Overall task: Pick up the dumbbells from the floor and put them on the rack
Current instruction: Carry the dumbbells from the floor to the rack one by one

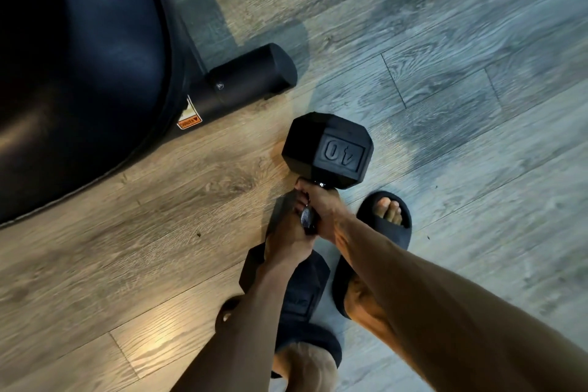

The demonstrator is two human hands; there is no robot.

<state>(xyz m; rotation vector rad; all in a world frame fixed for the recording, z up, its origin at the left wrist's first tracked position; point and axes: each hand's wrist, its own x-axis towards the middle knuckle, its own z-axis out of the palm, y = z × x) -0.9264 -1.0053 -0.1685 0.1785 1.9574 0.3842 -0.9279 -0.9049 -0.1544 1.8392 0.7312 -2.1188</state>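
A black hex dumbbell (pixel 327 149) marked 10 is lifted above the wooden floor, its far head up and forward. Both hands grip its metal handle: my right hand (pixel 321 205) nearer the far head, my left hand (pixel 288 240) just below it. The near head (pixel 305 280) shows dark under my left forearm, partly hidden. No rack is in view.
A black padded bench (pixel 82 73) fills the left side, with its round black foot bar (pixel 251 76) sticking out toward the dumbbell. My feet in black slides (pixel 388 223) stand below the dumbbell. Wood floor (pixel 461 57) spreads to the right and front.
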